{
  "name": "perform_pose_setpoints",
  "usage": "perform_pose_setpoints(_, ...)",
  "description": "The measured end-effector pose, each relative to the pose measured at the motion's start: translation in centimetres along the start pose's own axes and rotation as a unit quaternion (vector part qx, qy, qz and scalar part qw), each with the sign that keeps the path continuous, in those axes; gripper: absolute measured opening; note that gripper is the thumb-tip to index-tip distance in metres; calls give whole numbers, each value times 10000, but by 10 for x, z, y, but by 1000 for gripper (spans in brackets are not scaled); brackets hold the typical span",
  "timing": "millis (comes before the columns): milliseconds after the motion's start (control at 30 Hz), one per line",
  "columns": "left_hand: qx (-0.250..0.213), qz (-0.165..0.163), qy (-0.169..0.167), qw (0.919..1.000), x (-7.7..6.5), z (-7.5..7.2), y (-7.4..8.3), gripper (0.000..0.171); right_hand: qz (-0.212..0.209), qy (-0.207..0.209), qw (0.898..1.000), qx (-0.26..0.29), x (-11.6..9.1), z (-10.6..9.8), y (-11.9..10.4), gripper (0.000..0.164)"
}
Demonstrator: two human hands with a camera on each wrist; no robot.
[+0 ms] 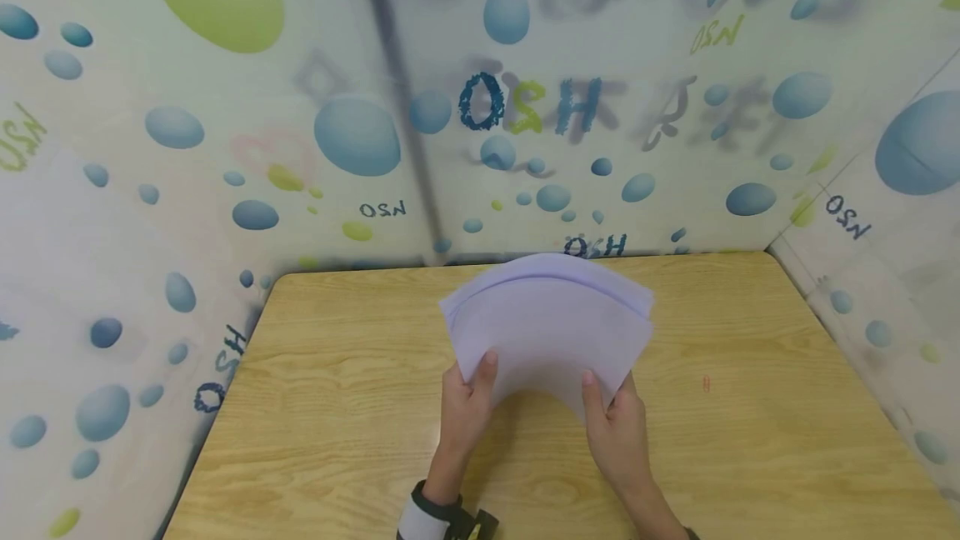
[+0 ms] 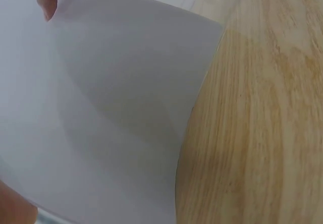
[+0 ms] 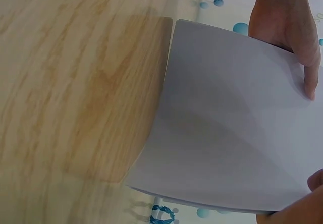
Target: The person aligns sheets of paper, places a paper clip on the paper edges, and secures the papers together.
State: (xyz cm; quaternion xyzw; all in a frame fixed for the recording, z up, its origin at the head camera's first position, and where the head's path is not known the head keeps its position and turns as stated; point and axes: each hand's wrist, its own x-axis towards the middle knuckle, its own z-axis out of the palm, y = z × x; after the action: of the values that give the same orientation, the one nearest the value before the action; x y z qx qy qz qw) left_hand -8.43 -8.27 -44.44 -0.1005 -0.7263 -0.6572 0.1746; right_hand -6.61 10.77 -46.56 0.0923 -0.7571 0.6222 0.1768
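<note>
A small stack of white paper sheets [image 1: 555, 323] arches upward in the middle above the table. My left hand [image 1: 467, 407] grips its left side, with the thumb lying on the upper face. On the opposite side my right hand [image 1: 618, 432] grips the stack in the same way, thumb on top. The far edges of the sheets are fanned slightly apart. In the left wrist view the paper [image 2: 116, 82] fills much of the picture, and the other hand's finger presses its face. The right wrist view shows the paper [image 3: 217, 118] curving, with a hand at each side.
The wood-grain table [image 1: 337, 407] lies under both hands. A wall covering [image 1: 360, 136] printed with blue and green spots and letters stands behind it and along both sides. A small red mark [image 1: 706, 383] is on the table to the right. A strap [image 1: 429, 515] circles the left wrist.
</note>
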Motion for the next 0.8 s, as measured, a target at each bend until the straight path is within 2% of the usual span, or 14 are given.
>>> perform_pose_setpoints(133, -57, -112, -23, 9999, -1, 0, -3, 11, 152, -39, 9999, 25, -1, -1, 3, 28)
perform_pose_setpoints(167, -79, -100, -28, 9999, -1, 0, -4, 11, 209, -14, 9998, 8, -1, 0, -2, 27)
perform_pose_setpoints(367, -65, -61, 26, 10000, -4, 1, -37, 11, 474, 157, 9984, -268, 0, 2, -32, 23)
perform_pose_setpoints(400, -49, -88, 29, 9999, -5, 0, -42, 11, 502, 169, 9981, -306, -1, 3, -31, 23)
perform_pose_setpoints(533, -39, -142, 24, 9999, -6, 0, -38, 11, 610, 180, 9974, -350, -2, 2, -30, 23)
perform_pose_setpoints(733, -9, -264, 0, 9997, -4, -3, -11, 10, 637, 192, 9973, -301, -4, 2, -20, 24)
perform_pose_setpoints(800, 11, -352, 26, 9994, -3, -4, -8, 10, 632, 194, 9975, -263, -4, 1, -12, 25)
